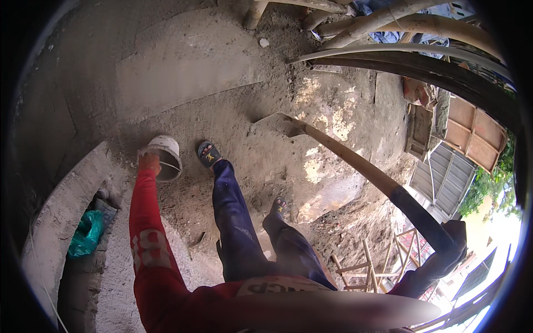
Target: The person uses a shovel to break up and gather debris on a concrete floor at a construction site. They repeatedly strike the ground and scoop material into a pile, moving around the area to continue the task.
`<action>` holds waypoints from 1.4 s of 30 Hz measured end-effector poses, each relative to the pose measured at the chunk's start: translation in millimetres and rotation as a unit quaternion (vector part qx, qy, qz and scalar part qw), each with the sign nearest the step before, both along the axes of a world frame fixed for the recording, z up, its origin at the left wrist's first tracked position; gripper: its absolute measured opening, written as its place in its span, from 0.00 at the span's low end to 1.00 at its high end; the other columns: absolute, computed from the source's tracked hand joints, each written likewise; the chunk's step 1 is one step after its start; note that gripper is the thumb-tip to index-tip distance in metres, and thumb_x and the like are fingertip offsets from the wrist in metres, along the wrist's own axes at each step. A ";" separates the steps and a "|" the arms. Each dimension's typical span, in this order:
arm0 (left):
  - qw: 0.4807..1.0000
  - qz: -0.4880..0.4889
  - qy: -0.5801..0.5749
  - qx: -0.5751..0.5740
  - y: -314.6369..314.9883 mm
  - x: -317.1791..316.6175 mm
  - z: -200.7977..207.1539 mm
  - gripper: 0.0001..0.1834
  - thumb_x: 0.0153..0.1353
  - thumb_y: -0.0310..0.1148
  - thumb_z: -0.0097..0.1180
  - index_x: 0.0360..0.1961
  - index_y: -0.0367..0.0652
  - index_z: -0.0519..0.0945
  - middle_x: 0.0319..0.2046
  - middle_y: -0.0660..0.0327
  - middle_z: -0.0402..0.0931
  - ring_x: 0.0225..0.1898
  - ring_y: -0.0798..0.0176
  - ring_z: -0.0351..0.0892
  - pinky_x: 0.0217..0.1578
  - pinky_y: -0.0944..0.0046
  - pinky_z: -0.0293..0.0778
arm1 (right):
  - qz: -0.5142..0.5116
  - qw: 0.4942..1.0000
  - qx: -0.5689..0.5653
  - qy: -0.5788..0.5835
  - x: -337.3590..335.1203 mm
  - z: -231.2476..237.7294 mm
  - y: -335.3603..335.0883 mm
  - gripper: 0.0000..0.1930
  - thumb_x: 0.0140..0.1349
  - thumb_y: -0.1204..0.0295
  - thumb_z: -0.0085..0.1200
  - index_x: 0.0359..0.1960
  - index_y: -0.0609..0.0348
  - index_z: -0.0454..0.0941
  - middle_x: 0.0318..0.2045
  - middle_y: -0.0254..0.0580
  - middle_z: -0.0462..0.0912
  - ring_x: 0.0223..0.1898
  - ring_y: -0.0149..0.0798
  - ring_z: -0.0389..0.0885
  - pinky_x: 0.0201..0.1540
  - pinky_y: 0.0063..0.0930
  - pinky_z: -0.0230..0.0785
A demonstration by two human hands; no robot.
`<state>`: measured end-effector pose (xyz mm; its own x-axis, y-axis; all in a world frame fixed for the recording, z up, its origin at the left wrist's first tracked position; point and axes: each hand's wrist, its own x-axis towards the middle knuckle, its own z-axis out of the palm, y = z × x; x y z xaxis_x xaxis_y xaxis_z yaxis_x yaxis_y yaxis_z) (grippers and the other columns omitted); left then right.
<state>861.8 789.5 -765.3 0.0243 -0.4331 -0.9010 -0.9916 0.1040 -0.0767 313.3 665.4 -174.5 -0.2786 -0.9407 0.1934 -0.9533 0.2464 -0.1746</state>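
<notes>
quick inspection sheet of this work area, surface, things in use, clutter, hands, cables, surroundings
Surface: rough, dirt-covered ground with pale patches.
Job's things: white bucket, tilted; long-handled tool, blade end at the ground.
Clutter: green plastic bag beside a pale slab; poles at upper right.
Left hand: grips the bucket's edge.
Right hand: near the tool's dark upper end; grip unclear.
Cables: thin pale strand at lower left; cord or wire, cannot tell.
Surroundings: ridged panel, foliage.
</notes>
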 end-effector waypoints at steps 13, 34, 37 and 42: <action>0.961 0.195 0.124 -0.151 47.0 -101.3 175.6 0.24 0.60 0.52 0.60 0.40 0.39 0.83 0.37 0.46 0.83 0.44 0.41 0.81 0.44 0.48 0.75 | -0.023 0.993 0.047 -0.103 -132.6 8.2 70.5 0.27 0.70 0.52 0.45 0.18 0.60 0.69 0.13 0.44 0.64 0.16 0.42 0.63 0.23 0.37 0.55; 0.694 0.609 0.197 -0.329 -32.7 -431.7 257.3 0.25 0.66 0.47 0.57 0.43 0.29 0.81 0.36 0.56 0.83 0.29 0.61 0.80 0.28 0.61 0.73 | -0.434 0.893 -0.066 -0.103 -549.7 12.5 260.2 0.28 0.65 0.39 0.48 0.25 0.47 0.88 0.19 0.43 0.81 0.22 0.45 0.80 0.28 0.39 0.68; 0.756 0.574 0.199 -0.245 -67.2 -500.5 260.4 0.24 0.65 0.47 0.58 0.43 0.31 0.81 0.39 0.56 0.82 0.31 0.61 0.79 0.27 0.61 0.72 | -0.472 0.877 -0.052 -0.077 -581.3 -4.6 272.9 0.31 0.64 0.37 0.46 0.22 0.49 0.85 0.21 0.47 0.82 0.26 0.52 0.81 0.28 0.45 0.68; 0.794 0.529 0.218 -0.205 -113.9 -623.0 247.2 0.21 0.64 0.47 0.59 0.36 0.35 0.81 0.29 0.58 0.80 0.25 0.63 0.76 0.24 0.60 0.69 | -0.519 0.851 -0.018 -0.078 -636.8 -19.8 284.2 0.30 0.65 0.38 0.45 0.26 0.50 0.85 0.23 0.48 0.83 0.29 0.54 0.82 0.32 0.47 0.69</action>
<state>238.8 675.6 -518.1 0.2947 -0.6370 -0.7123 -0.4494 -0.7502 0.4850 -323.4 949.6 -194.3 -0.9808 -0.1664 0.1020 -0.1900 0.9332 -0.3050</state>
